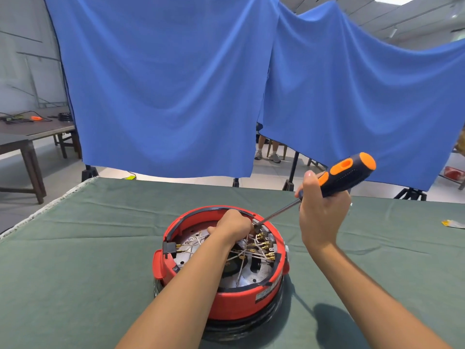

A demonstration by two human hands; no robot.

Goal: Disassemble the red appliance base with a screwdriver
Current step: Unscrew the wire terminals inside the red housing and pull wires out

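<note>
The red appliance base lies upside down on the green cloth, its open underside showing a metal plate, white wires and brass terminals. My left hand reaches inside near the far rim with curled fingers; what they hold is hidden. My right hand grips the black and orange handle of the screwdriver. Its shaft slants down to the left, and the tip meets the base's far right inner edge beside my left hand.
The green cloth-covered table spreads around the base. A small yellow and white scrap lies at the right edge. Blue curtains hang behind the table, with a person's legs beyond. A brown table with tools stands at far left.
</note>
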